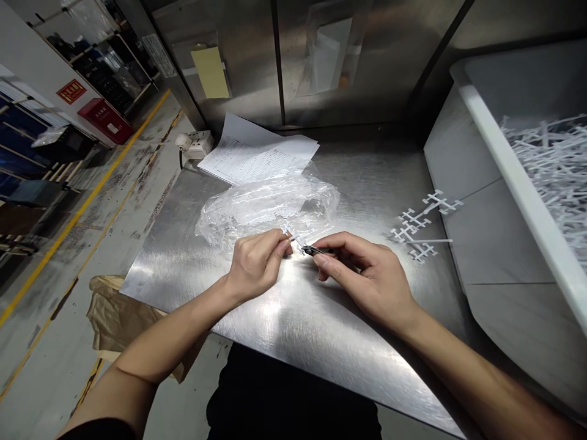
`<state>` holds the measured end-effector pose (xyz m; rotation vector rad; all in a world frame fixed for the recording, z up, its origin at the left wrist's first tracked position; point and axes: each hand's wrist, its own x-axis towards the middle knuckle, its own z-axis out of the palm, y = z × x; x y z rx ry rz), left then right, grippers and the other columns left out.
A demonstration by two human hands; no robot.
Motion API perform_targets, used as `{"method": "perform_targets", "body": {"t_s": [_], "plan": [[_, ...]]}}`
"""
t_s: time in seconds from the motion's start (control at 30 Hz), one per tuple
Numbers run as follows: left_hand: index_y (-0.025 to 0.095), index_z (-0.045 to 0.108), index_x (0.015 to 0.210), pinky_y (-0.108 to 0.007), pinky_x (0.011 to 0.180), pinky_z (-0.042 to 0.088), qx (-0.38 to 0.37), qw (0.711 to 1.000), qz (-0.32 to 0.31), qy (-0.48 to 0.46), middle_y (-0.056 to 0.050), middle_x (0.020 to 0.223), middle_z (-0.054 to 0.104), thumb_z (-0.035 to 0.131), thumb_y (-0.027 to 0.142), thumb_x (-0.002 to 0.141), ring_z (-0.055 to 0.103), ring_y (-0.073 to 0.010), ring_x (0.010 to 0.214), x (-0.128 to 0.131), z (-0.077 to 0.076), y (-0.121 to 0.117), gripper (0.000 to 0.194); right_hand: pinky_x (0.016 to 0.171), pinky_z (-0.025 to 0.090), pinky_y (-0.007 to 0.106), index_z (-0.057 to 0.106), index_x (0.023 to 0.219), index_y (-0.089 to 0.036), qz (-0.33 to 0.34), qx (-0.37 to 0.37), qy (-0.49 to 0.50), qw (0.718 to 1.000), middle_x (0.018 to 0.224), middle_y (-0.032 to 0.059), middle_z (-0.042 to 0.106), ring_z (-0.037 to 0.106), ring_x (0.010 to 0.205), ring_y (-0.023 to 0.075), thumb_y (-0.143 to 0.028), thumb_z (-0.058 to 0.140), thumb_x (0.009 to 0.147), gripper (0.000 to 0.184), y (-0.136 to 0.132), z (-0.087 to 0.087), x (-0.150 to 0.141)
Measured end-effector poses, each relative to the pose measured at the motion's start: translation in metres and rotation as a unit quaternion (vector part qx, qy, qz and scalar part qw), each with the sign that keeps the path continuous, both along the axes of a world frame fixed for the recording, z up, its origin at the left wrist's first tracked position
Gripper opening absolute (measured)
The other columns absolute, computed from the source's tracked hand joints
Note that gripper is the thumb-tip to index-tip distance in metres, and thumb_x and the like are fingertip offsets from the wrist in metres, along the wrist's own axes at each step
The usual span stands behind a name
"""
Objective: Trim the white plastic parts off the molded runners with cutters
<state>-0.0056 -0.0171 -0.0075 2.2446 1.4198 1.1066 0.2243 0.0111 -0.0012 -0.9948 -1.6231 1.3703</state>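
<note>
My left hand (259, 263) pinches a small white branched plastic sprue (297, 238) between thumb and fingers. My right hand (371, 275) is closed around small dark nippers (316, 250), whose tips touch or lie right beside the white piece. Most of the nippers' handles are hidden by the fingers. Just behind both hands a clear plastic bag (266, 205) lies with its mouth toward me and small white bits near its opening. Several more white branched sprues (419, 226) rest on the metal table (284, 324) to the right of my right hand.
A big pale bin (495, 146) full of white sprues stands at the right. Printed papers (261, 153) and a white power socket (197, 145) lie at the back. Below the table's left edge is a brown paper bag (121, 311). Metal panels rise behind.
</note>
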Motion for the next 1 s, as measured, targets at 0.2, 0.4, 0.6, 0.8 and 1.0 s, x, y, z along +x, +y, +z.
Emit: {"method": "perform_targets", "body": {"t_s": [0.2, 0.4, 0.6, 0.8, 1.0], "plan": [[0.019, 0.067, 0.097, -0.027, 0.068, 0.054, 0.012, 1.000, -0.005, 0.012, -0.001, 0.083, 0.077, 0.052, 0.019, 0.113, 0.071, -0.0137, 0.070, 0.0001, -0.0004, -0.0005, 0.022, 0.070, 0.061, 0.035, 0.081, 0.106, -0.026, 0.003, 0.049, -0.034, 0.998, 0.090, 0.0033, 0.083, 0.079, 0.080, 0.0233, -0.037, 0.080, 0.100, 0.013, -0.0010, -0.0038, 0.0012], [0.018, 0.067, 0.098, -0.027, 0.067, 0.055, 0.023, 1.000, -0.012, 0.016, -0.001, 0.082, 0.076, 0.051, 0.019, 0.113, 0.071, -0.0135, 0.070, 0.0005, -0.0003, 0.0001, 0.022, 0.071, 0.060, 0.036, 0.081, 0.106, -0.027, 0.009, 0.070, -0.059, 0.996, 0.090, 0.0029, 0.083, 0.078, 0.081, 0.0237, -0.037, 0.078, 0.100, 0.011, 0.0006, 0.0000, 0.0034], [0.018, 0.066, 0.096, -0.027, 0.068, 0.055, 0.035, 0.999, -0.013, 0.023, -0.002, 0.081, 0.076, 0.052, 0.017, 0.113, 0.071, -0.0138, 0.069, 0.0004, 0.0015, 0.0002, 0.022, 0.074, 0.062, 0.039, 0.082, 0.106, -0.028, 0.029, 0.050, -0.050, 0.997, 0.092, 0.0034, 0.084, 0.080, 0.085, 0.0259, -0.036, 0.078, 0.099, 0.011, 0.0036, 0.0032, 0.0054], [0.018, 0.067, 0.099, -0.028, 0.066, 0.054, 0.064, 0.997, -0.021, 0.045, -0.002, 0.081, 0.076, 0.054, 0.015, 0.112, 0.071, -0.0148, 0.070, -0.0017, -0.0016, 0.0008, 0.019, 0.074, 0.063, 0.038, 0.082, 0.107, -0.028, 0.032, 0.048, -0.044, 0.997, 0.089, 0.0030, 0.083, 0.080, 0.082, 0.0251, -0.038, 0.079, 0.100, 0.012, 0.0032, 0.0001, 0.0059], [0.018, 0.067, 0.100, -0.028, 0.068, 0.055, 0.060, 0.997, -0.018, 0.044, -0.002, 0.081, 0.076, 0.053, 0.015, 0.112, 0.072, -0.0149, 0.071, -0.0018, -0.0012, 0.0008, 0.019, 0.077, 0.064, 0.040, 0.082, 0.107, -0.029, 0.032, 0.047, -0.051, 0.997, 0.088, 0.0026, 0.083, 0.080, 0.081, 0.0250, -0.038, 0.079, 0.101, 0.012, 0.0029, 0.0016, 0.0063]]}}
